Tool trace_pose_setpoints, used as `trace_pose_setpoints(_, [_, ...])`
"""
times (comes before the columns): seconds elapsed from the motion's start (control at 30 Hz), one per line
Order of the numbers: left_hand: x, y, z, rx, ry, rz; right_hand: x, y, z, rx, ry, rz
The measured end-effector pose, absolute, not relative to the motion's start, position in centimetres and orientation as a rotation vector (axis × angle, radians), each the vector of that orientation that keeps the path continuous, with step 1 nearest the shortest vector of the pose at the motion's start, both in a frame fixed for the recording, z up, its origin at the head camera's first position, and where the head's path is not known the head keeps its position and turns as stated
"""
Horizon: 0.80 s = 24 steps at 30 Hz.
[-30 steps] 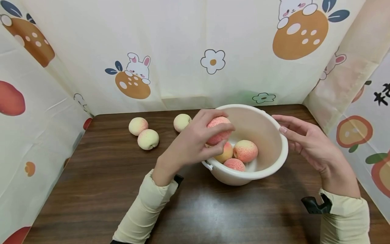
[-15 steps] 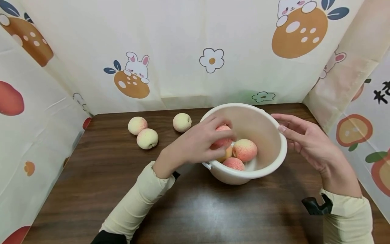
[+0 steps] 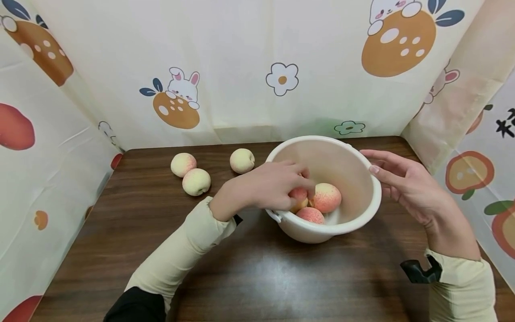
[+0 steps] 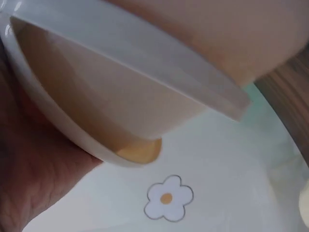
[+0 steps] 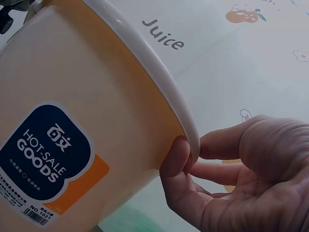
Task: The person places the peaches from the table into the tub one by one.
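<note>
A white plastic bucket (image 3: 351,227) stands on the table with several peaches in it. My left hand (image 3: 273,183) reaches over its left rim, fingers bent round a reddish peach (image 3: 298,195) low inside; the hand covers much of that fruit. Beside it lie a red-and-yellow peach (image 3: 327,197) and another reddish peach (image 3: 310,215). At the opposite side, my right hand (image 3: 414,192) pinches the bucket's rim between thumb and fingers, which shows closely in the right wrist view at the rim (image 5: 166,92). In the left wrist view, the bucket's rim (image 4: 145,63) hides the fingertips.
Left of the bucket, a pale peach (image 3: 242,161) lies near the table's back edge. Farther left, two more peaches, a blushed peach (image 3: 183,165) and a pale peach (image 3: 196,182), lie together. Printed curtains (image 3: 233,67) enclose the dark wooden table (image 3: 257,277).
My left hand has lowered the reddish peach from rim height down among the other fruit in the bucket. The right hand has kept its hold on the rim.
</note>
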<state>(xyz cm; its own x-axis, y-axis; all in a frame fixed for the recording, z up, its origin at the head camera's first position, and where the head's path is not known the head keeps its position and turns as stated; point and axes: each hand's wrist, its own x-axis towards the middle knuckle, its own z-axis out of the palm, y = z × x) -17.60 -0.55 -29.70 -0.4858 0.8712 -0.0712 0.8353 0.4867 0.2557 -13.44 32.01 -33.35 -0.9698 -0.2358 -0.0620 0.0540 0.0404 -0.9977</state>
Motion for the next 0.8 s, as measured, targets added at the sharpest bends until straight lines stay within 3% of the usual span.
trace_pose_setpoints(0.8, [-19.0,2.2,-29.3,1.292,2.24,0.057,-13.6,32.1,-33.1,-0.164,2.119,-1.996])
